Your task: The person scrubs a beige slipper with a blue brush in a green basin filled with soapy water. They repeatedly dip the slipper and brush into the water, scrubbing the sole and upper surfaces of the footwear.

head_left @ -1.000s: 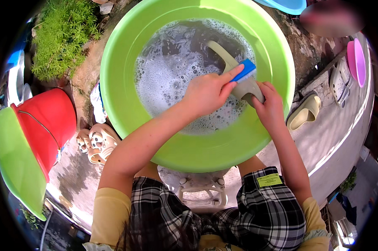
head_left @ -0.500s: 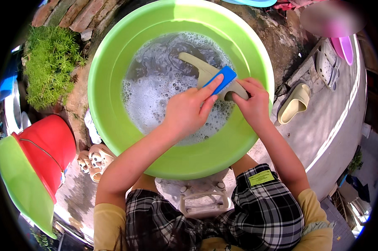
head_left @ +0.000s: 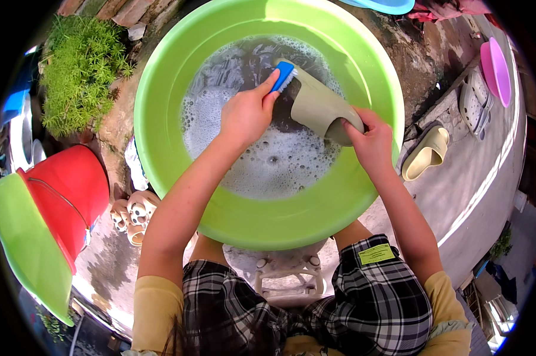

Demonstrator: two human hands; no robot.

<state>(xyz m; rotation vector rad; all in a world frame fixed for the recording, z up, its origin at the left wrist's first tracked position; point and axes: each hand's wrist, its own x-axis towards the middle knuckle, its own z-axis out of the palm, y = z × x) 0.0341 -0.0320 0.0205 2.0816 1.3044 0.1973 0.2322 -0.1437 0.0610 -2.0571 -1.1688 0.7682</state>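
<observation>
Closed round a blue scrubbing brush (head_left: pixel 284 76) with white bristles is my left hand (head_left: pixel 248 114). The bristles meet, or nearly meet, the far left end of a khaki slide sandal (head_left: pixel 321 105). My right hand (head_left: pixel 371 137) grips that sandal by its near right end, with the thumb at the opening. The sandal is tilted above grey, sudsy water (head_left: pixel 268 163) in a big green basin (head_left: pixel 262 228). Part of the sandal's far end is hidden behind the brush.
A pale yellow slide (head_left: pixel 427 154), a grey clog (head_left: pixel 474 101) and a pink basin (head_left: pixel 496 72) lie to the right. At left are a red bucket (head_left: pixel 72 196), a green tub (head_left: pixel 27 243), beige slippers (head_left: pixel 138 213) and a leafy plant (head_left: pixel 84 71). A small stool (head_left: pixel 288 276) stands below the basin.
The sandal has been turned, so its broad upper now shows. My left hand has moved the brush up and left, toward the sandal's far end. My right hand still holds the near end.
</observation>
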